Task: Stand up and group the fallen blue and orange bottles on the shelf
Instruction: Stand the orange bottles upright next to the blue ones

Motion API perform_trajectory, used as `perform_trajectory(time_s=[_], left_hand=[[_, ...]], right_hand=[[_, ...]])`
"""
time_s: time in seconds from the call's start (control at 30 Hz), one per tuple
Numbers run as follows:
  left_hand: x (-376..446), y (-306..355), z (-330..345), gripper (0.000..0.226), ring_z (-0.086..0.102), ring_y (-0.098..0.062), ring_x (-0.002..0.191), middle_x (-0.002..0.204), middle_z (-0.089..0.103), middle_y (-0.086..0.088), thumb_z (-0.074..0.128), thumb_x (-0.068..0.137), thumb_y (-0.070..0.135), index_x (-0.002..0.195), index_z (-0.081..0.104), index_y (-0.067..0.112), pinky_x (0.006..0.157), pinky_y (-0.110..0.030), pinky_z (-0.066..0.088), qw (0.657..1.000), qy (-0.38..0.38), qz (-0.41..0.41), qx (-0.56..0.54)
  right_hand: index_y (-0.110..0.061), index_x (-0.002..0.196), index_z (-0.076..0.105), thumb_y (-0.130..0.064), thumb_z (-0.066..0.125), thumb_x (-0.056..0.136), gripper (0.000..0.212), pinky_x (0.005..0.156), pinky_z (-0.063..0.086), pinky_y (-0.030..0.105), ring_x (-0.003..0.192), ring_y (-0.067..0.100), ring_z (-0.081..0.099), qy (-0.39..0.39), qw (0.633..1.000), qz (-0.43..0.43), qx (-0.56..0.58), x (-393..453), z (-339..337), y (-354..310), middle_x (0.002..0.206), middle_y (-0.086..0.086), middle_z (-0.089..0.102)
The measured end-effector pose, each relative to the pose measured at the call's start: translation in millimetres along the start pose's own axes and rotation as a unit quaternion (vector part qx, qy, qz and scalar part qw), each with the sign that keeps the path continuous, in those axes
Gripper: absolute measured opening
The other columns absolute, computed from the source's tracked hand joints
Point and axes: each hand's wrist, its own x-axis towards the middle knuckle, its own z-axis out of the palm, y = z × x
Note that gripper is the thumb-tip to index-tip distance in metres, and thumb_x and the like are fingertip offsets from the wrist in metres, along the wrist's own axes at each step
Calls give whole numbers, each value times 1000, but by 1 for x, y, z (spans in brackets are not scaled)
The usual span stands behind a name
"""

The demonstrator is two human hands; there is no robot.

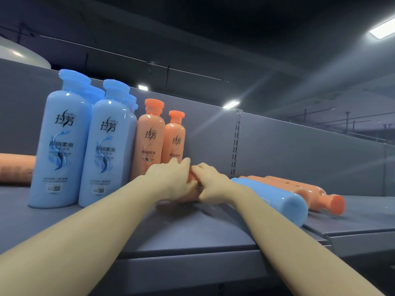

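Note:
Several blue bottles [62, 142] stand upright at the left of the grey shelf [192, 236], with two upright orange bottles [149, 144] to their right. In front of those, my left hand [171, 180] and my right hand [210, 182] both grip one lying orange bottle [190, 178], mostly hidden under my fingers. To the right a blue bottle [275, 199] lies on its side, and behind it lie fallen orange bottles [316, 195], one showing its orange cap.
Another orange bottle [15, 167] lies on its side at the far left, behind the blue ones. A grey back panel [299, 150] with a slotted upright [236, 144] closes the shelf's rear. The shelf's front edge runs below my forearms.

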Motion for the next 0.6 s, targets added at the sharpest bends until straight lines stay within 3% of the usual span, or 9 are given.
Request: perform_trajectory(time_s=[0.13,0.27,0.4,0.47,0.6], left_hand=[[1,0,-2,55,52,-33,119,138,42,-7,34,93,50,139,29,19,89,-40,41,1000,25,3,-2],[2,2,-4,55,54,-32,114,133,46,-6,37,92,50,139,29,22,84,-37,41,999,50,9,-7],[1,2,-7,59,57,-32,108,128,47,-6,43,90,50,140,29,23,74,-33,36,997,72,28,4],[0,2,-9,61,58,-31,107,127,48,-5,46,87,52,139,30,23,72,-33,35,996,85,30,7],[1,0,-13,62,58,-26,107,123,53,0,53,80,56,130,41,23,71,-32,37,993,115,19,-19]], right_hand=[[-19,123,40,-10,57,80,47,90,46,46,110,21,41,11,1000,10,-11,2,1,4,111,-1,39],[-28,97,37,-11,62,72,39,83,51,48,92,18,42,27,1000,15,-2,5,1,3,97,-4,41],[-33,89,38,-23,68,53,48,81,54,47,88,23,57,29,999,15,35,8,1,2,93,-4,56],[-36,92,42,-27,67,47,52,79,54,46,90,27,60,43,998,10,42,6,0,2,94,-5,60],[-24,115,52,-16,74,63,57,79,52,34,99,23,57,81,996,-8,40,-1,-8,6,110,-4,62]])
